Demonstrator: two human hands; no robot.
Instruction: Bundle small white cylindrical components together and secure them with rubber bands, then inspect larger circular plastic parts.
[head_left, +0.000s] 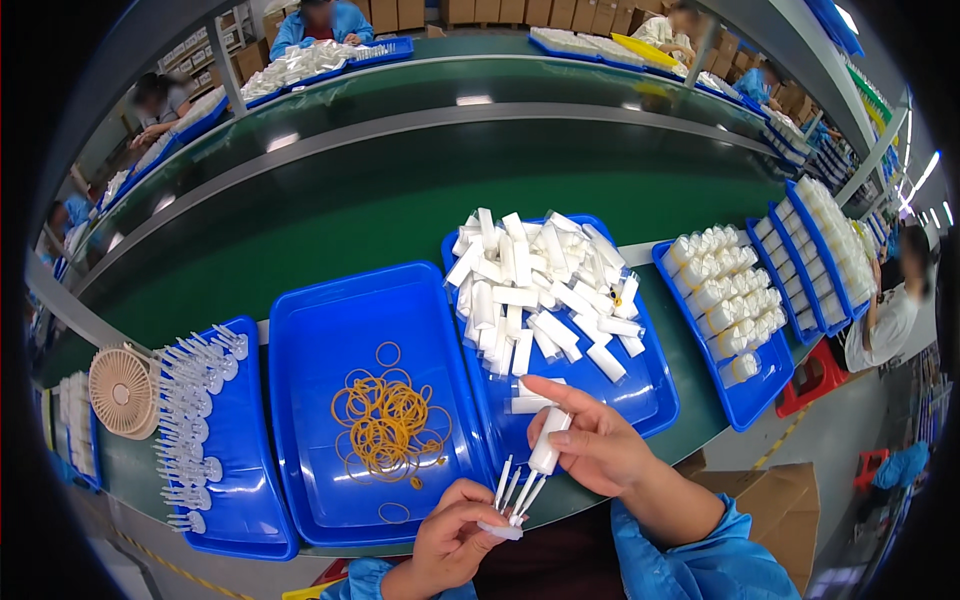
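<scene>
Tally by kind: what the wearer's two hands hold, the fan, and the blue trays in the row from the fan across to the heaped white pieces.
Fan: 1
Blue trays: 3 (holding pronged pieces, yellow bands and heaped white pieces)
Pronged piece in the left hand: 1
White piece in the right hand: 1
Total: 6

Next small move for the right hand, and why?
Probably have the right hand slide the smooth white cylinder down toward the translucent white plastic base: its lower end is at the slender white prongs, bare prong lengths show beneath, and the left hand holds the base.
</scene>
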